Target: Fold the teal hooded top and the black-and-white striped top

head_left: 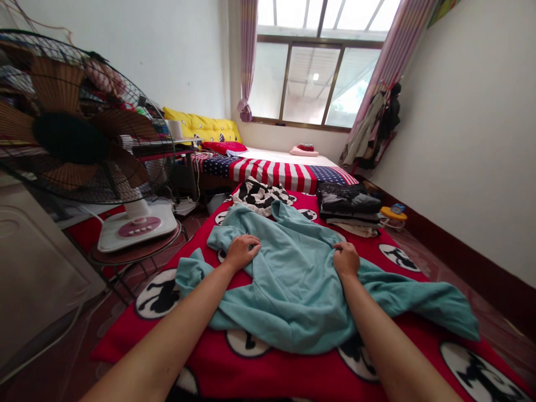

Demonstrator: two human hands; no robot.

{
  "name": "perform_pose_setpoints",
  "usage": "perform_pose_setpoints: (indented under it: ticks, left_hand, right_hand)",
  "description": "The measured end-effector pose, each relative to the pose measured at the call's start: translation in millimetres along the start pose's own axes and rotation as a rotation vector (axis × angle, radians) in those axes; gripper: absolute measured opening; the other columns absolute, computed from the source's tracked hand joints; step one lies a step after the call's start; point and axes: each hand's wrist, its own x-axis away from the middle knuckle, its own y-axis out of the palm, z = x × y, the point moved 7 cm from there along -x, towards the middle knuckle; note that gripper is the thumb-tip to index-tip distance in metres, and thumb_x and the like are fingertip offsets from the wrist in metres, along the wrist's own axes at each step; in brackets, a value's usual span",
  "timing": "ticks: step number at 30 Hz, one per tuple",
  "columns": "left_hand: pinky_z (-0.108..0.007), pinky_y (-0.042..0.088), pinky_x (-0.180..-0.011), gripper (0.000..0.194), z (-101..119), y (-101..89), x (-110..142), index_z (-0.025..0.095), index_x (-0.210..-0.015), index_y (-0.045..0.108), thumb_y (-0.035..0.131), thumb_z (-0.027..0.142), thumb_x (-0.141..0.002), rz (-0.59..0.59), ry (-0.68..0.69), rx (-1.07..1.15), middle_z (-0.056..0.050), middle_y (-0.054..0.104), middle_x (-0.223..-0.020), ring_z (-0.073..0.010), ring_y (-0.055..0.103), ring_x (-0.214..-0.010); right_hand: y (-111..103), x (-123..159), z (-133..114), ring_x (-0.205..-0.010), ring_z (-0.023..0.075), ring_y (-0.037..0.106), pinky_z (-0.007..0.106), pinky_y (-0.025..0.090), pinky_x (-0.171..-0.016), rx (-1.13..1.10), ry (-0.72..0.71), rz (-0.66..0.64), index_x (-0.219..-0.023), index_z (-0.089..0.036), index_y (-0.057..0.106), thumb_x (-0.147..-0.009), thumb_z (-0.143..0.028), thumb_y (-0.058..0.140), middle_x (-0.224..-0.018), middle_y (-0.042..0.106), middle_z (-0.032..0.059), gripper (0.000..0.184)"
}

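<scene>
A light teal long-sleeved top point(293, 285) lies spread and wrinkled on a red blanket point(268, 374) with round white-and-black patches. One of its sleeves stretches out to the right; the other lies bunched at the left. My left hand point(243, 251) is closed on the left side of the top, fingers bent over the cloth. On the opposite side, my right hand point(347, 259) pinches the fabric near the base of the right sleeve. The fingertips of both hands are partly hidden. A black-and-white patterned garment point(262, 195) lies crumpled just beyond the top.
A folded stack of dark and light clothes point(349, 206) sits at the back right, beside a yellow stool point(393, 215). A large fan point(138, 223) stands on a round stool at left. Behind is a bed with a striped, starred cover point(272, 173) under the window.
</scene>
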Motion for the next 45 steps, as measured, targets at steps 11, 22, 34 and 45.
perform_pose_setpoints:
  ticks: [11,22,34,45]
  left_hand:
    - [-0.035,0.045,-0.093,0.014,-1,1.6,-1,0.022,-0.083,0.072,0.059,0.025,-0.084,-0.024,-0.013,-0.024,-0.002,0.073,-0.1,-0.0213,0.064,-0.098]
    - [-0.045,0.037,-0.103,0.018,-11,16.9,-9,0.023,-0.096,0.069,0.063,0.031,-0.081,-0.259,-0.059,-0.068,-0.006,0.062,-0.117,-0.0273,0.054,-0.113]
    - [-0.025,0.049,-0.091,0.025,-7,-8.8,-14,0.023,-0.102,0.072,0.061,0.032,-0.082,-0.544,0.057,0.163,-0.004,0.07,-0.114,-0.018,0.065,-0.104]
    - [-0.04,0.045,-0.1,0.036,-34,-74.1,4,0.024,-0.104,0.071,0.06,0.042,-0.075,-0.294,0.005,0.176,-0.008,0.069,-0.113,-0.0274,0.061,-0.11]
  right_hand:
    - [-1,0,-2,-0.084,0.0221,0.056,0.033,0.042,-0.077,-0.023,0.011,0.003,-0.078,-0.015,0.069,-0.064,-0.012,0.039,-0.094,0.063,0.0106,0.033]
    - [-27,6,-50,-0.106,0.0266,0.052,0.04,0.042,-0.092,-0.127,-0.037,0.064,-0.089,-0.015,0.065,-0.066,-0.011,0.043,-0.107,0.059,0.0141,0.032]
    - [-6,252,-274,-0.091,0.0303,0.065,0.041,0.052,-0.073,-0.108,-0.568,-0.962,-0.148,-0.02,0.027,-0.064,-0.034,0.077,-0.135,0.049,0.0183,0.099]
    - [-84,169,-225,-0.052,0.0075,0.045,0.018,0.032,-0.047,-0.873,-0.066,-1.144,-0.077,-0.016,0.062,-0.072,-0.029,0.066,-0.059,0.052,-0.0057,0.015]
